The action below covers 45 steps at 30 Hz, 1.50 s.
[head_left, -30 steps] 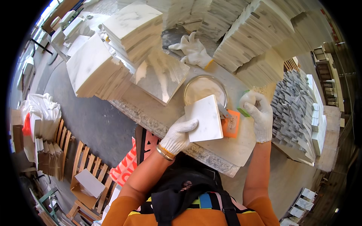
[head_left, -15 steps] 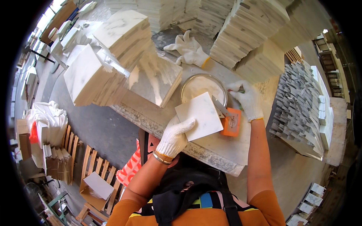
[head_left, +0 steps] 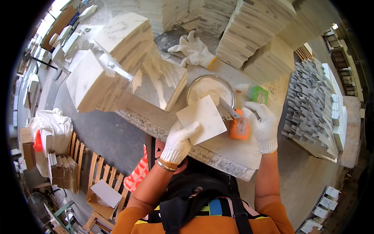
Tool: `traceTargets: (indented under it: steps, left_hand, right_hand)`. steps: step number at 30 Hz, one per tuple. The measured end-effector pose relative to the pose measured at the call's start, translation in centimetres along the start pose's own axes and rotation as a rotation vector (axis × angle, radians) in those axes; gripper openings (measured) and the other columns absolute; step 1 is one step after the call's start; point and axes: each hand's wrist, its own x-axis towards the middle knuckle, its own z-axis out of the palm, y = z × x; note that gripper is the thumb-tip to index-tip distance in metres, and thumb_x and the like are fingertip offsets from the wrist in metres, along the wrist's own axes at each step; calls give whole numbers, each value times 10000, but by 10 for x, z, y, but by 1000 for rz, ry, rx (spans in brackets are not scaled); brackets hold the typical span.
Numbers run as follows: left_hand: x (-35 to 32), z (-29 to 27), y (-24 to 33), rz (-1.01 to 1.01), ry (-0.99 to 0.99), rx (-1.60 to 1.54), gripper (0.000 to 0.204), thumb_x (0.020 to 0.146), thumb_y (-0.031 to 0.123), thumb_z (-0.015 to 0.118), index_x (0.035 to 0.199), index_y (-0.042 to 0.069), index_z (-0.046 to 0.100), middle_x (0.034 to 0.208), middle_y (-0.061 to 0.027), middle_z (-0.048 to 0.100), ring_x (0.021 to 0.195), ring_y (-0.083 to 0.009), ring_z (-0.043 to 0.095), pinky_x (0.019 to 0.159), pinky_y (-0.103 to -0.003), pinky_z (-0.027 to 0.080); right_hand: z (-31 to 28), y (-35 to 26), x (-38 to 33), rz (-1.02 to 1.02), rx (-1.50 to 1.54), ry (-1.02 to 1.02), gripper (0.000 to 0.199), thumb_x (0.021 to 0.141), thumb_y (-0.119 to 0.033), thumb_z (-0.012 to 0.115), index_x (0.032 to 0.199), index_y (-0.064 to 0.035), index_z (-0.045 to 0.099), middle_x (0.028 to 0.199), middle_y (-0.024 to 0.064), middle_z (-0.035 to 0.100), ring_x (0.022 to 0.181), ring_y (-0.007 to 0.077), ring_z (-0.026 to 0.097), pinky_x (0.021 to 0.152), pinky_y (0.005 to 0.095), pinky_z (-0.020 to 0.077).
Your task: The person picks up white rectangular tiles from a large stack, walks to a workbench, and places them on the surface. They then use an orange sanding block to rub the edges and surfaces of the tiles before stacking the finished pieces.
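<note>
My left hand [head_left: 180,142], in a white knit glove, is closed on the lower left edge of a pale square marble tile [head_left: 203,119], its thumb lying on the face. The tile is tilted and partly covers a round metal-rimmed pan [head_left: 212,80] holding whitish material. My right hand [head_left: 263,126], also gloved, has its fingers curled at the right edge of an orange sanding block [head_left: 239,129], apparently gripping it; part of the grip is hidden. A putty knife [head_left: 229,108] lies between the tile and the orange block. Beyond my right hand rests a green block [head_left: 260,94].
A spare white glove [head_left: 193,50] lies on the stone worktop [head_left: 230,156]. Marble tile stacks [head_left: 122,37] stand at the left and back [head_left: 253,29]. Narrow grey pieces [head_left: 309,105] cover a board at the right. Wooden pallets [head_left: 103,167] stand lower left.
My right hand has left the green block, which it was covering, and come nearer to the orange block. The tile has shifted slightly left and down with my left hand.
</note>
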Motion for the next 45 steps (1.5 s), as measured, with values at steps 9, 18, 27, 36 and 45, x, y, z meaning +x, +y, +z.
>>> traceTargets:
  steps: [9, 18, 27, 36, 45]
  left_hand:
    - [-1, 1, 0, 28, 24, 38, 507, 905, 49, 673, 1368, -55, 493, 1251, -119, 623, 1120, -216, 620, 992, -345, 491]
    - [4, -1, -2, 37, 70, 66, 471, 918, 40, 657, 1353, -45, 497, 1216, -118, 626, 1086, -223, 631, 960, -362, 511]
    - [5, 2, 0, 20, 75, 36, 448, 929, 27, 635, 1351, -39, 502, 1210, -111, 628, 1087, -216, 628, 966, -354, 501]
    - [2, 7, 2, 12, 56, 21, 476, 929, 50, 647, 1370, -39, 489, 1231, -113, 622, 1102, -217, 623, 975, -355, 496]
    - [0, 13, 2, 22, 27, 34, 491, 927, 57, 651, 1379, -43, 488, 1246, -112, 620, 1104, -210, 623, 974, -345, 496]
  right_hand:
    - [20, -1, 13, 34, -136, -208, 263, 884, -309, 677, 1067, -125, 721, 878, 89, 693, 744, 234, 657, 691, 337, 519]
    - [15, 8, 29, 138, 155, -251, 241, 874, -127, 670, 1076, -10, 731, 900, 77, 720, 751, 136, 648, 700, 290, 511]
    - [11, 1, 28, 305, 432, -303, 209, 896, -83, 657, 1054, 34, 726, 771, 51, 683, 607, 82, 597, 577, 237, 472]
    - [-1, -24, -3, 233, 508, -171, 187, 883, -41, 693, 1058, 17, 731, 878, 55, 708, 757, 100, 635, 690, 250, 506]
    - [1, -23, -11, 76, 357, -94, 169, 877, -37, 705, 1040, -9, 743, 926, 77, 712, 833, 136, 652, 757, 271, 514]
